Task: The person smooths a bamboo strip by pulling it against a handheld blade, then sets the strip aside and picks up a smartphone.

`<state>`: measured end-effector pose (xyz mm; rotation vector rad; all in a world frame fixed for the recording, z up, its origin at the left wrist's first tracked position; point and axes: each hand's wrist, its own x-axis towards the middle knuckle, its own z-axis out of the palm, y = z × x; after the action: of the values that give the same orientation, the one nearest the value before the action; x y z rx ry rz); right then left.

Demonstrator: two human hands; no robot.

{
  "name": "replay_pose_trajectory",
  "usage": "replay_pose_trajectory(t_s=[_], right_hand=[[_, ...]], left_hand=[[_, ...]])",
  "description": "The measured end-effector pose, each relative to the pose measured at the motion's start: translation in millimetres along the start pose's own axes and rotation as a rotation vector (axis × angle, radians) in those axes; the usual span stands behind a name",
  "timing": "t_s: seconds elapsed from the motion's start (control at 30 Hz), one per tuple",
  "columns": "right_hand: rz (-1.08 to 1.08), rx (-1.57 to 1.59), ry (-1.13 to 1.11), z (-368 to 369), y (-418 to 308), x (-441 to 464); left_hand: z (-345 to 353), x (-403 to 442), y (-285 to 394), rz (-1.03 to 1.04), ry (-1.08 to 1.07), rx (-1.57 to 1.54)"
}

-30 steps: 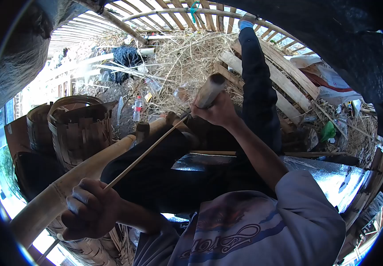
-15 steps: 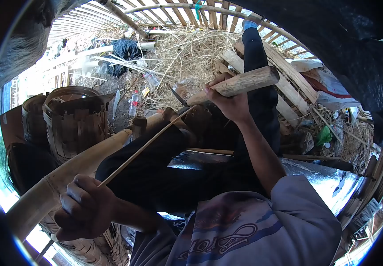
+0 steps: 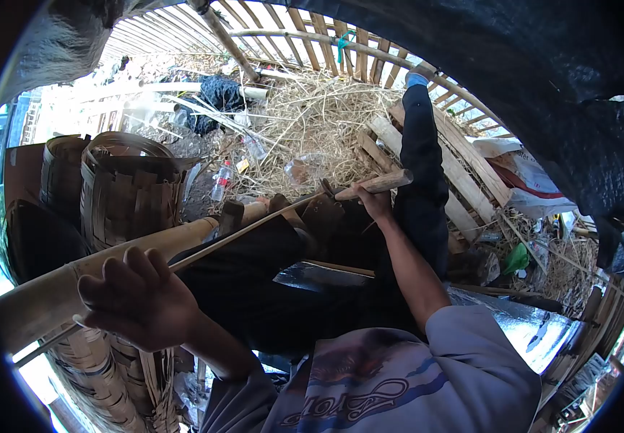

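My left hand (image 3: 139, 299) is loosely closed around a long thin bamboo strip (image 3: 247, 229), its fingers bent and slightly parted. One strip end shows beyond the hand at the lower left. My right hand (image 3: 375, 200) grips a knife by its thick wooden handle (image 3: 391, 180). The short dark blade (image 3: 328, 187) is at the strip's far end, seemingly against it; the exact contact is too small to tell. Beneath the strip lies a thick bamboo pole (image 3: 139, 254), slanting from the lower left toward my legs.
Woven bamboo baskets (image 3: 128, 195) stand at left. Straw (image 3: 319, 108) covers the ground ahead, with a plastic bottle (image 3: 221, 180) beside it. Wooden slats (image 3: 464, 159) lie beyond my outstretched leg (image 3: 422, 159). A dark tarp (image 3: 543, 65) hangs at upper right.
The knife and my right hand have come down, and the handle now points farther away. My left hand has shifted slightly up with its fingers loosened. The strip has slid toward the lower left.
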<state>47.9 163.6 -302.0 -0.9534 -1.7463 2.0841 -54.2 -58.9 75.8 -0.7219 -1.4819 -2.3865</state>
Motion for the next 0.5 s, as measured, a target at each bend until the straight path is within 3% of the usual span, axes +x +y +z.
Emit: replay_pose_trajectory(t_s=[0.03,0.13,0.17,0.23,0.27,0.33,0.43,0.5], right_hand=[[0.117,0.005,-0.019,-1,-4,0],[0.161,0.048,0.099,5,-10,-7],[0.161,0.052,0.095,6,-8,-9],[-0.108,-0.016,0.037,10,-11,-10],[-0.106,-0.015,0.037,9,-12,-14],[-0.237,-0.162,0.012,19,-67,-31],[-0.136,0.089,-0.084,26,-118,-47],[-0.197,0.145,-0.201,25,-165,-63]], left_hand=[[-1,1,-3,0.011,0.006,0.001],[1,3,-6,0.034,0.28,0.181],[0,2,-5,0.037,0.279,0.185],[-5,-2,-5,0.093,0.316,0.159],[-7,-2,-4,0.092,0.316,0.161],[-14,-2,-3,0.048,0.006,-0.047],[-14,-1,-1,0.01,-0.129,-0.204],[-12,-1,0,-0.004,-0.153,-0.214]])
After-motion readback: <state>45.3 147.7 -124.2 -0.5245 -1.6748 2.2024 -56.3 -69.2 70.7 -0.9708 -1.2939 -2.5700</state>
